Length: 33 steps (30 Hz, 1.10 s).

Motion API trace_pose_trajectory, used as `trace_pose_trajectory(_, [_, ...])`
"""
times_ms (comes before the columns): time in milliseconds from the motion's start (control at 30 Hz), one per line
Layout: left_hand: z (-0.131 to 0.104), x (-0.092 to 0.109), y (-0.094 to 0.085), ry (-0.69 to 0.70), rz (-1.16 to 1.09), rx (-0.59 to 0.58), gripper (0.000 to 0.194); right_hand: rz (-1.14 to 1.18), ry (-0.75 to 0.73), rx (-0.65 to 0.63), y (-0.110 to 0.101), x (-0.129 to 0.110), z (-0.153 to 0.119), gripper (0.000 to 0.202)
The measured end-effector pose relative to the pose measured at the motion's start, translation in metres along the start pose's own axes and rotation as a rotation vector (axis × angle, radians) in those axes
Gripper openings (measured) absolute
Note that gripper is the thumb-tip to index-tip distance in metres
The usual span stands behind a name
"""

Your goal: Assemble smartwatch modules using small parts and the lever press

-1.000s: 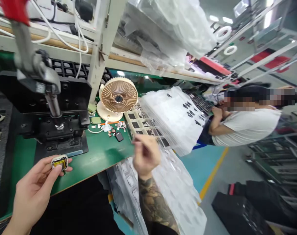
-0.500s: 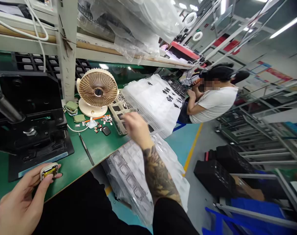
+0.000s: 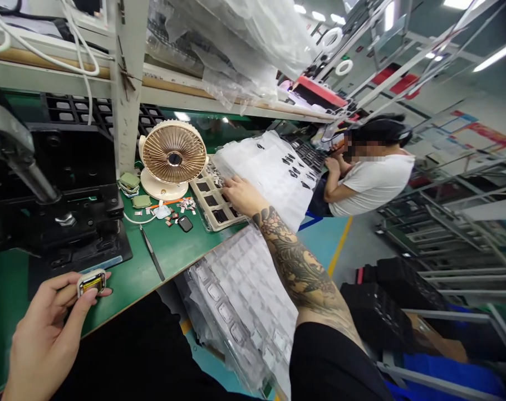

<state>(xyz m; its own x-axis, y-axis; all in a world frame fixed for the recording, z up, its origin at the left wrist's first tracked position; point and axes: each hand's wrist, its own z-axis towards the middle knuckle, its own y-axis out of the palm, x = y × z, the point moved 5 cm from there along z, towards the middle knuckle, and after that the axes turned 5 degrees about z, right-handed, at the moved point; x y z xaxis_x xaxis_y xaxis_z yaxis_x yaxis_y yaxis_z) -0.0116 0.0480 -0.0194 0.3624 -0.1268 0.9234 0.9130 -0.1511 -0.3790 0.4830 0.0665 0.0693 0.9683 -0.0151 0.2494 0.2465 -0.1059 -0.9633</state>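
Observation:
My left hand (image 3: 54, 328) is closed, thumb against fingers, on a small rounded smartwatch case (image 3: 86, 277), its open side showing yellow and metallic parts inside. It is held at the bench's near edge, by the black press. My right hand (image 3: 243, 196) reaches over the right side of a pale compartment tray (image 3: 202, 207) with dark flat pieces in its sections. Its fingers are bent down and their tips are hidden, so I cannot tell whether they grip anything. Dark tweezers (image 3: 152, 253) lie on the green bench (image 3: 125, 295) between the hands.
A black press (image 3: 64, 184) stands at left. Behind the bench parts sits a cream fan (image 3: 173, 159), near green pads (image 3: 141, 201) and a black rounded piece (image 3: 185, 224). White sheets with black parts (image 3: 253, 161) lie beyond the tray. A co-worker (image 3: 369, 178) sits at right.
My right hand has moved onto the right side of the tray, uncovering its near sections. My left hand still holds the smartwatch case. The whole view has shifted slightly.

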Motion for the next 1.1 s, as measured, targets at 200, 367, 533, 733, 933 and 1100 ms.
trace_pose_trajectory(200, [-0.002, 0.019, 0.002, 0.099, 0.003, -0.122, 0.017, 0.218, -0.044, 0.448, -0.040, -0.055, -0.041, 0.020])
trace_pose_trajectory(367, [0.003, 0.032, 0.006, 0.213, 0.066, -0.185, 0.014, 0.951, -0.426, 0.704, -0.054, -0.188, -0.061, 0.036])
trace_pose_trajectory(533, [0.003, 0.035, 0.006, 0.233, 0.053, -0.176, 0.012, 1.444, -0.498, 0.615, -0.045, -0.275, -0.050, 0.038])
trace_pose_trajectory(733, [0.002, 0.038, 0.006, 0.262, 0.042, -0.175, 0.009, 1.359, -0.592, 0.500, -0.040, -0.285, -0.041, 0.028])
trace_pose_trajectory(933, [0.004, 0.029, 0.000, 0.124, -0.002, -0.177, 0.021, 1.194, -0.643, 0.522, -0.027, -0.305, -0.052, 0.066])
trace_pose_trajectory(1100, [0.003, 0.027, -0.004, 0.142, 0.041, -0.158, 0.024, 1.078, -0.670, 0.643, -0.029, -0.316, -0.056, 0.066])
